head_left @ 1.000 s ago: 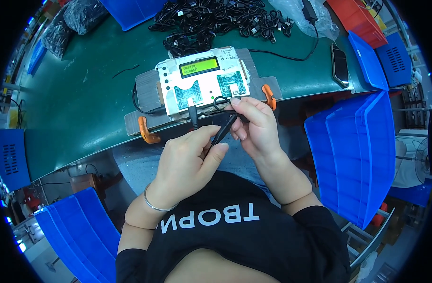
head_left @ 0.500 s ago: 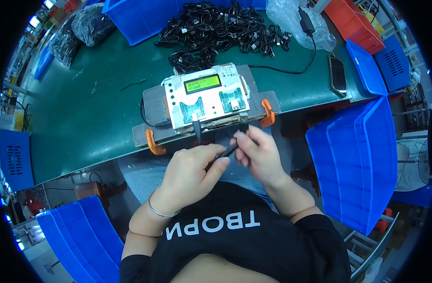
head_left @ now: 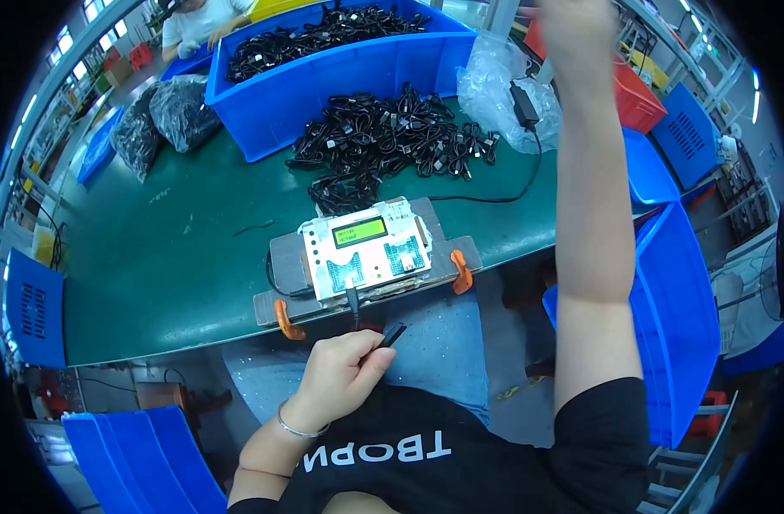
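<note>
My left hand [head_left: 345,368] is closed around a black cable, and a dark connector end [head_left: 393,334] sticks out past its thumb. Just beyond it sits a white tester box [head_left: 366,257] with a lit yellow-green screen and two small green circuit boards. Into its left board goes a black plug [head_left: 352,304], whose lead runs down toward my left hand. My right arm is stretched far forward, up to the picture's top edge. Smeared by motion, my right hand [head_left: 580,34] is near a red bin [head_left: 638,96]; its fingers cannot be made out.
A heap of coiled black cables [head_left: 392,137] lies behind the tester, before a blue bin [head_left: 340,73] full of more. Orange clamps [head_left: 462,272] hold the tester's base at the green table's [head_left: 169,274] edge. A power adapter [head_left: 524,107] lies on clear plastic. Another person [head_left: 203,26] sits far left.
My right hand has left the cable and the tester's right side and swung far forward and right. My left hand keeps its cable. The view has tilted up, showing the full blue bin.
</note>
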Demonstrator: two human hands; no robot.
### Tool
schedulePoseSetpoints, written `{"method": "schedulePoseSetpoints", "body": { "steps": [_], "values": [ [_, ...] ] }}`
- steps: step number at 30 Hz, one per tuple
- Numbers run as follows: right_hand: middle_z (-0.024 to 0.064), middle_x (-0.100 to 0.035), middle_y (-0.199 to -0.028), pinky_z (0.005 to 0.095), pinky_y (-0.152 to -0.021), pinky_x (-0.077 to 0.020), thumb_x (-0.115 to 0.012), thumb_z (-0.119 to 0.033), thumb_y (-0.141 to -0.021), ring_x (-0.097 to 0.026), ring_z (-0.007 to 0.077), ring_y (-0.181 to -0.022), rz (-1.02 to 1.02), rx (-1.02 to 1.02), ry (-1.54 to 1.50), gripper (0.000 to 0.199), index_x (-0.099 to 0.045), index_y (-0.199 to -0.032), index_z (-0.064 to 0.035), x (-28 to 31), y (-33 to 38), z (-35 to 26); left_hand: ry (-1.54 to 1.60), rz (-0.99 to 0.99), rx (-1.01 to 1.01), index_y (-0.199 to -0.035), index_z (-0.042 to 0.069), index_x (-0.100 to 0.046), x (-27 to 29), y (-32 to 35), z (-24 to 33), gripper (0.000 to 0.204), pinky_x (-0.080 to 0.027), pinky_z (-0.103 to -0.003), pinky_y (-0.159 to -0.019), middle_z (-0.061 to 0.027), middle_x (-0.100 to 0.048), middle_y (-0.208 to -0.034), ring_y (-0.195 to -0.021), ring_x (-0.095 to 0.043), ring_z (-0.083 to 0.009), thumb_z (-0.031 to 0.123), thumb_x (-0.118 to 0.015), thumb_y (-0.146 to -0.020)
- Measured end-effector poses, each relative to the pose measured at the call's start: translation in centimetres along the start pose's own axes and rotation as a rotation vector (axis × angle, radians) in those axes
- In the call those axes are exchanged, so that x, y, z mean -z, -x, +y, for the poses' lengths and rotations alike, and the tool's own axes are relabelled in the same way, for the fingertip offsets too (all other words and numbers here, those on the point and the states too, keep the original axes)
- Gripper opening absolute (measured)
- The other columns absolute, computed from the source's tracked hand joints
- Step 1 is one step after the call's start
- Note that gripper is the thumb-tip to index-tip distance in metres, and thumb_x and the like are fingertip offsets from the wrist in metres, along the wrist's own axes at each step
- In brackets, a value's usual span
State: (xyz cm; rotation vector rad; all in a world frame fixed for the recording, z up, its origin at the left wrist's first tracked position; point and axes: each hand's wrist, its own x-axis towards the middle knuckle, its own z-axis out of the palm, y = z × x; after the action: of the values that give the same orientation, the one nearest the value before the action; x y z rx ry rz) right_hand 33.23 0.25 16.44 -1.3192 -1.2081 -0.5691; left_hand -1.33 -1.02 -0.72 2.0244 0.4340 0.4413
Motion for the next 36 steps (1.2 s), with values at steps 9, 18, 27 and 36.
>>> {"method": "schedulePoseSetpoints", "body": {
  "steps": [9, 18, 27, 36],
  "values": [
    [0.0133, -0.068, -0.088, 0.0372, -0.075, -0.0504, -0.064, -0.026, -0.083, -0.065, 0.0281, -0.083, -0.934, -0.371, 0.712, 0.023, -0.068, -0.098, -0.0100, 0.7, 8.8, 11.6, 0.124, -0.024, 0.056, -0.084, -0.001, -0.061, 0.4, 1.0, -0.6, 0.014, -0.039, -0.025, -0.049, -0.0069, -0.053, -0.062, -0.051, -0.049, -0.0126, 0.012, -0.066, -0.083],
    [0.0122, -0.062, -0.095, 0.0337, -0.072, -0.0485, -0.068, -0.004, -0.076, -0.061, 0.0254, -0.078, -0.569, -0.526, 0.503, 0.037, -0.055, -0.111, -0.0080, 2.6, 19.0, 10.4, 0.140, -0.052, 0.070, -0.084, -0.001, -0.063, 0.2, 0.5, -0.6, 0.014, -0.040, -0.023, -0.048, -0.0059, -0.054, -0.062, -0.050, -0.049, -0.0102, 0.013, -0.066, -0.083],
    [0.0003, -0.058, -0.089, 0.0195, -0.065, -0.0428, -0.064, 0.002, -0.079, -0.051, 0.0052, -0.072, -0.235, -0.652, 0.094, 0.031, -0.055, -0.109, 0.0002, 4.7, 21.2, 4.3, 0.113, -0.046, 0.028, -0.083, -0.001, -0.062, 0.5, 0.5, -0.6, 0.011, -0.042, -0.020, -0.047, -0.0013, -0.057, -0.062, -0.050, -0.053, -0.0056, 0.008, -0.058, -0.086],
    [0.0117, -0.054, -0.107, 0.0337, -0.083, -0.0517, -0.063, 0.010, -0.078, -0.061, 0.0206, -0.094, -0.429, -0.743, -0.801, 0.029, -0.054, -0.104, 0.0029, 3.1, 24.3, -6.8, 0.449, 0.091, 0.161, -0.085, 0.002, -0.052, 0.3, -0.1, 0.5, 0.007, -0.031, -0.017, -0.053, 0.0065, -0.046, -0.069, -0.060, -0.036, -0.0005, 0.005, -0.058, -0.087]
  ]
}}
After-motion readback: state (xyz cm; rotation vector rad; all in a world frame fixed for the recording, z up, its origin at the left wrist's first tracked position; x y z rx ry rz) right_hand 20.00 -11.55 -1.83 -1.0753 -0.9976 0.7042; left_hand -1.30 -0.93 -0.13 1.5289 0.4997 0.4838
